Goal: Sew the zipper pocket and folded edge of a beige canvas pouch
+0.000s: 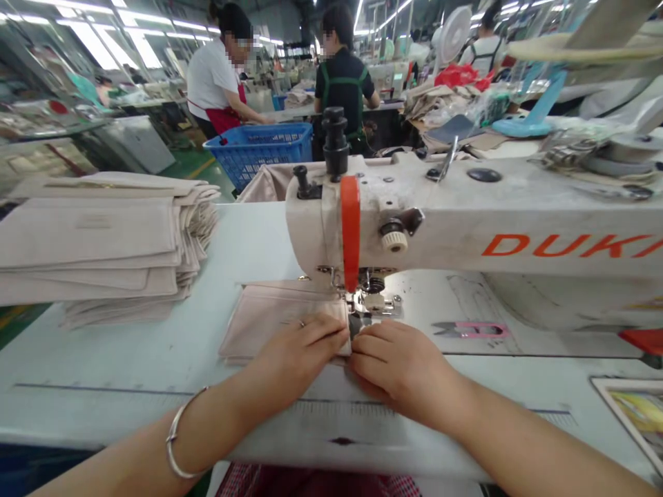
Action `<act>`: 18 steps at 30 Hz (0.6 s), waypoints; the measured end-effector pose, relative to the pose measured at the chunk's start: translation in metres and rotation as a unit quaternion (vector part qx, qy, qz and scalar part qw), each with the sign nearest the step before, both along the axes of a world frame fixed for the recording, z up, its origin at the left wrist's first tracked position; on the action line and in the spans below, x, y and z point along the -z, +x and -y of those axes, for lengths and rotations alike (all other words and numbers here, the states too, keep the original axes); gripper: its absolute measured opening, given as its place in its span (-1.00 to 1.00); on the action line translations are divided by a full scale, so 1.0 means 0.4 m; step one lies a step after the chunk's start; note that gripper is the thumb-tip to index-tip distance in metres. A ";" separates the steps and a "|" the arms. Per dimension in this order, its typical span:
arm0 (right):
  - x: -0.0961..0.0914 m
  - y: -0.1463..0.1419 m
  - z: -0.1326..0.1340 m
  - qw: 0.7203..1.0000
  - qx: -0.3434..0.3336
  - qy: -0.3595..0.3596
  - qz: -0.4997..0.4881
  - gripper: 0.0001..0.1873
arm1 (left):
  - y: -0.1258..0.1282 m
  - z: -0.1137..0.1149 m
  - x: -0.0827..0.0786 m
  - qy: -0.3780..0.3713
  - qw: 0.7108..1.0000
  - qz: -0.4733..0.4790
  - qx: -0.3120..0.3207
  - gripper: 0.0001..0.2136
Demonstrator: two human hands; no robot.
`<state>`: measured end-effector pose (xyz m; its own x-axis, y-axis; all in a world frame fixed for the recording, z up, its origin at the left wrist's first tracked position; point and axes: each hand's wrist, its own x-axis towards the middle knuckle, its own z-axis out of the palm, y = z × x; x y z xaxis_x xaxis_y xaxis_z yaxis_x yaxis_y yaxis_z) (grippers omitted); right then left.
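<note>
A flat, layered beige fabric piece (282, 304) lies on the sewing machine's bed, its right edge beside the presser foot (357, 302). My left hand (305, 348) rests on top of it, fingers stretched out and pressing it down; the thumb is hidden. Just right of that edge, my right hand (401, 359) has its fingers curled together at the fabric's near right corner, close below the foot. The fingertips are partly hidden there. Above both hands stands the white sewing machine head (445, 207) with an orange guard (350, 231).
Pink-handled thread snips (471, 330) lie right of my right hand. A tall stack of folded beige fabric pieces (88, 235) stands at the left. A printed ruler (347, 407) runs along the table front. Behind are a blue basket (264, 148) and several people.
</note>
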<state>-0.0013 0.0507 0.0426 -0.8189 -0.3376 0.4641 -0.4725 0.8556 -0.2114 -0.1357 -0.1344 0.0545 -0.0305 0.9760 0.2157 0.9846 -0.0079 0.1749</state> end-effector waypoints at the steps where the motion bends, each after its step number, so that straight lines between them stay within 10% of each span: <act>1: -0.001 0.001 0.000 1.000 -0.003 -0.005 0.008 -0.89 | 0.000 -0.001 0.002 -0.006 1.000 -0.008 0.000 -0.65; 18: -0.013 0.000 -0.014 0.998 0.013 -0.051 0.042 -0.83 | -0.052 -0.001 0.028 0.037 0.996 -0.025 0.075 -0.73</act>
